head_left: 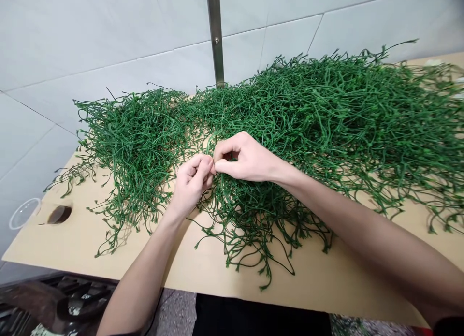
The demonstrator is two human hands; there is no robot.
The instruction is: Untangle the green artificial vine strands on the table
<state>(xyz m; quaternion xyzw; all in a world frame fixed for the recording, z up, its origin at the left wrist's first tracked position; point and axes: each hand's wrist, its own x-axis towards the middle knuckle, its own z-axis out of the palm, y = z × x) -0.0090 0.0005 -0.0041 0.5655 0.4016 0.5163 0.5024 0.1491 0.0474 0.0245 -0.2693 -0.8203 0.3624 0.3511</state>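
Your two hands meet just left of the middle of the view, over the green strands. Your left hand (194, 176) is curled, thumb pressed against the bent forefinger, and seems to pinch a pale strand (211, 141) that shows just above its fingertips. Your right hand (244, 159) arches in from the right, thumb and forefinger bent into a ring, their tips coming together at your left fingertips. What lies between those right tips is hidden, so you cannot tell whether they grip anything.

Around your hands the strands lie tangled on a tan board (195, 278). The big heap (344, 113) fills the right side and reaches back toward the tiled wall (108, 36); a smaller clump (134, 138) sits left of your left hand, joined to the heap by strands along the back. More strands spill forward below your right wrist, with loose ends on the board.

A metal strip (215, 41) stands against the wall beyond your hands. At the board's left end is a dark round patch (60, 214), with a clear round rim (25, 213) near it, at the board's edge. Below, black cloth (253, 319) shows in front of the speckled floor (176, 312).
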